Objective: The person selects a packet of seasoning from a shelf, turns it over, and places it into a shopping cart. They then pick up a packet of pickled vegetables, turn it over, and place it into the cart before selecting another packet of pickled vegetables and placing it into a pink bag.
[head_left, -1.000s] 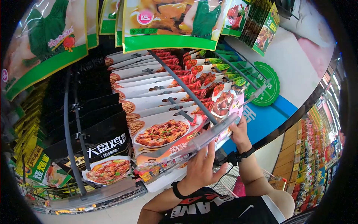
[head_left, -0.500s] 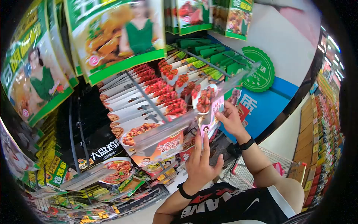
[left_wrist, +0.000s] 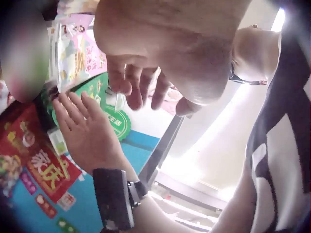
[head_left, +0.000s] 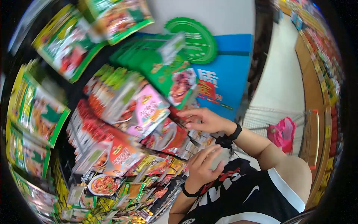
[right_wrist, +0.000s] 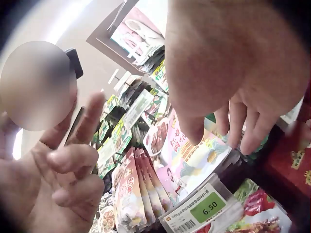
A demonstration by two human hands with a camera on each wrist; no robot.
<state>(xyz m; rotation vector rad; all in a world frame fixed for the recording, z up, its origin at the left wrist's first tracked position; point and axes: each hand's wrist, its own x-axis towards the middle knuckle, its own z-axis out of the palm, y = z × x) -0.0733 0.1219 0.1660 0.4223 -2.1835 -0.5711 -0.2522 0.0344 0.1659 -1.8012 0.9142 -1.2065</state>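
Observation:
My left hand [head_left: 203, 166] hangs in front of the lower packets, fingers loosely bent around nothing; it is also large in the left wrist view [left_wrist: 170, 48]. My right hand [head_left: 209, 121] is held just right of a pink packet [head_left: 147, 106], fingers spread and empty. In the right wrist view the right hand [right_wrist: 238, 73] hangs over the front of pink packets [right_wrist: 197, 158], above a 6.50 price tag [right_wrist: 206, 208]. Contact with the packets cannot be told. A green packet [head_left: 181, 84] hangs above the right hand.
Red-and-white packets [head_left: 121, 156] hang in rows on hooks at the left, with more packets below. A blue panel [head_left: 233, 74] stands behind. A wire cart [head_left: 257, 119] holding a pink bag [head_left: 283, 134] is at the right, beside a long shelf [head_left: 315, 93].
The head view has swung right and lower. My hands have come away from the pink packet and its clear strip, where the right fingers gripped the edge; both are now empty.

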